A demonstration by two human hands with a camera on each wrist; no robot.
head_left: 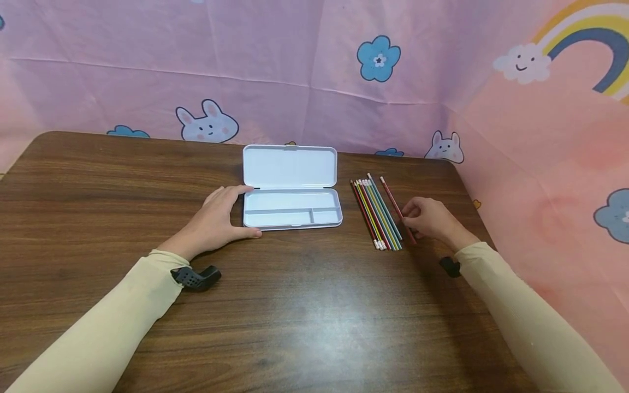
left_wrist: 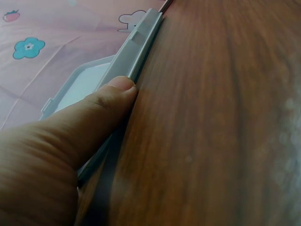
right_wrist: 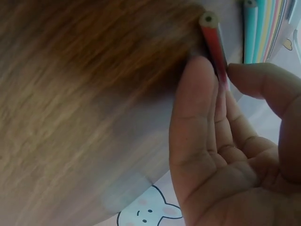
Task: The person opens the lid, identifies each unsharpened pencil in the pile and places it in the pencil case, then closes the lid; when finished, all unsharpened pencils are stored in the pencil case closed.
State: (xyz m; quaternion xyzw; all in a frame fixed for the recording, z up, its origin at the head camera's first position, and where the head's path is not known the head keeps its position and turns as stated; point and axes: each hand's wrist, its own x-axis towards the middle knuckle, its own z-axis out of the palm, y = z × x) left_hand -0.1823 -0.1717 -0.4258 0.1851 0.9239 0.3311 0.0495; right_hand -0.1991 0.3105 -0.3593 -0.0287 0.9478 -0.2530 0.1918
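Two long cream cloth sleeves (head_left: 93, 327) come nearest my head camera, reaching in over the brown wood-grain table (head_left: 275, 316). My left hand (head_left: 211, 224) has its thumb and fingers spread well apart, touching the left end of a white rectangular hinged case (head_left: 277, 200): thumb at the near corner, fingertips by the hinge. The case sits toward the table's far edge, lid raised, its base divided into three compartments. Toward the table's right edge, I see my right hand (head_left: 428, 218) pinching a slim red wooden pencil (head_left: 392, 198), its flat, unsharpened end toward the near edge; I cannot tell whether that end touches the wood. Between this pencil and the case, slim red, yellow and blue-green pencils (head_left: 376, 215) lie side by side. Pink and lilac printed cloth (head_left: 275, 71) hangs behind the far edge.
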